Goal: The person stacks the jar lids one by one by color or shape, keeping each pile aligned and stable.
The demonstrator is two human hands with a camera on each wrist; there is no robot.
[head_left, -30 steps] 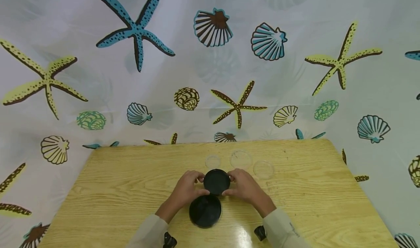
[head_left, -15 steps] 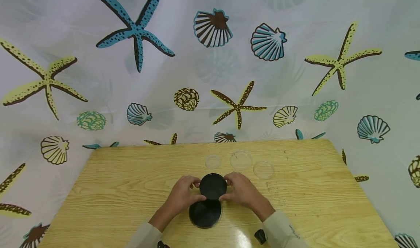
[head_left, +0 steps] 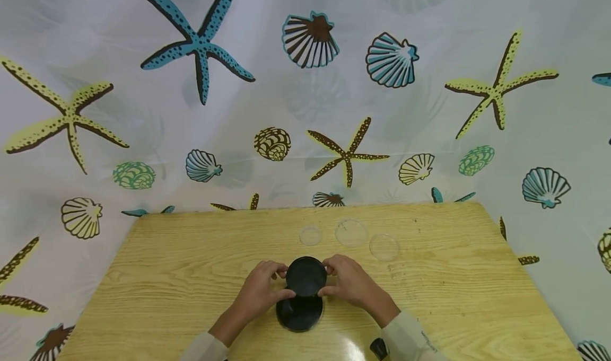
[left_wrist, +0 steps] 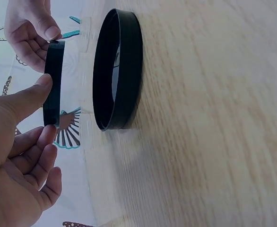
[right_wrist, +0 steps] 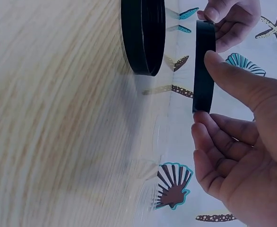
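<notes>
Both hands hold a small black round shallow dish (head_left: 306, 277) level in the air by opposite sides of its rim. My left hand (head_left: 260, 289) pinches the left side between thumb and fingers. On the other side, the thumb and fingers of my right hand (head_left: 350, 281) grip the edge. Beneath it a larger black round dish (head_left: 299, 316) rests on the table, its raised wall and hollow side facing up. In the left wrist view the small dish shows edge-on, with a gap between it and the larger dish (left_wrist: 131, 71).
Three clear round discs lie farther back on the wooden table (head_left: 191, 255): a small one (head_left: 311, 236), a larger one (head_left: 351, 232) and another at the right (head_left: 384, 247). Behind the table hangs a white curtain (head_left: 286, 101) printed with shells and starfish.
Both hands have brought the small dish nearer to the person and slightly left, so it now overlaps the larger dish in the head view. The larger dish and clear discs have stayed put.
</notes>
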